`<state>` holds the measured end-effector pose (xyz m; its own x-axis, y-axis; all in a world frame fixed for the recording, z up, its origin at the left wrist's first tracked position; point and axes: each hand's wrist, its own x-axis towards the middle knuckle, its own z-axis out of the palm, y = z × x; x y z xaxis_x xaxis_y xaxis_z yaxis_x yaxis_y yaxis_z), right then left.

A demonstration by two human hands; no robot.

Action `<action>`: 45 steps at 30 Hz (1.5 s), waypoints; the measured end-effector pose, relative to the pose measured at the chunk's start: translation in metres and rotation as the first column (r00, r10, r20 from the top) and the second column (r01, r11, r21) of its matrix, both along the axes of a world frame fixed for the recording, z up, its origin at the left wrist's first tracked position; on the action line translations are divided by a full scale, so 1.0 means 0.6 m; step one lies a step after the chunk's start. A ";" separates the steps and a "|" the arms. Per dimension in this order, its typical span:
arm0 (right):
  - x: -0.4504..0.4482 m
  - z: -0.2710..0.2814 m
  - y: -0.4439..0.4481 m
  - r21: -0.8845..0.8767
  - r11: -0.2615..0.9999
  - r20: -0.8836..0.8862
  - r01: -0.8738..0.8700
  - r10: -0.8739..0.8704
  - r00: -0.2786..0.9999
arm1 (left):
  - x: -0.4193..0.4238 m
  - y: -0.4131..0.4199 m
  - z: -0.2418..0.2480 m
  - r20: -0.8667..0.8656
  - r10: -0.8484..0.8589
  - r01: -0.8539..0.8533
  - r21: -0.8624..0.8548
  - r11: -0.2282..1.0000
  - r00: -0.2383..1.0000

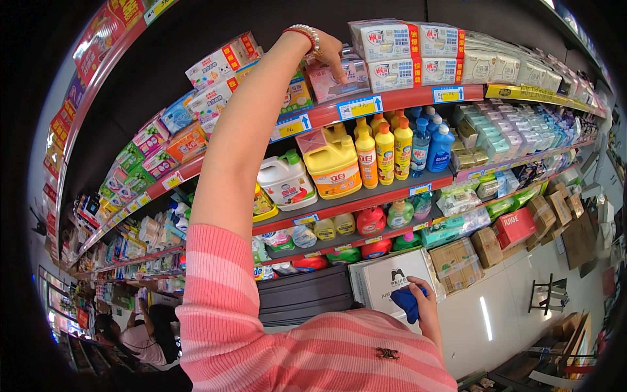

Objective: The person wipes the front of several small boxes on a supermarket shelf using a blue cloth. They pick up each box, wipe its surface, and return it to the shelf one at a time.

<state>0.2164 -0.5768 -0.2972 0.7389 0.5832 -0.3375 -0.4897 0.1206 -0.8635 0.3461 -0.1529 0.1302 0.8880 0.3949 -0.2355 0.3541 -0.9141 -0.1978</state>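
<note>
My left hand (327, 51), with a beaded bracelet at the wrist, reaches up to the top shelf. It is on a pink printed pack (360, 81), with one digit pressed down its front face. The other fingers are hidden behind the hand and the pack's top edge. Directly right of this pack are stacked white soap multipacks (387, 41) with red bands. Low at my right side, my right hand (427, 304) holds a bunched dark blue cloth (407, 301) in front of a white printed carton (389, 277).
Yellow detergent bottles (384, 152), a yellow jug (333, 166) and a white jug (287, 181) stand one shelf below. Cardboard boxes (455, 264) line the floor at right. Beyond them is a small folding stool (548, 294). A person (142, 338) is at lower left.
</note>
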 end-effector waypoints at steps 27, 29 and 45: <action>0.018 0.002 0.037 0.158 0.976 -0.120 0.148 -0.130 0.984 | -0.201 -0.076 0.017 0.500 -0.389 0.612 -0.429 0.665 0.774; 0.033 0.049 0.061 0.318 0.930 -0.312 0.186 -0.083 0.947 | -0.232 -0.107 -0.056 0.507 -0.350 0.610 -0.564 0.556 0.788; 0.008 0.162 0.167 0.405 0.914 0.177 -0.010 -0.068 0.982 | -0.360 -0.271 -0.497 0.368 0.447 0.390 -0.920 0.044 0.816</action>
<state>0.2213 -0.4767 -0.1999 0.7836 0.6179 0.0647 -0.3182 0.4886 -0.8124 0.1298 -0.3158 -0.1682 0.9790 0.2036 -0.0041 0.0165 -0.0590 0.9981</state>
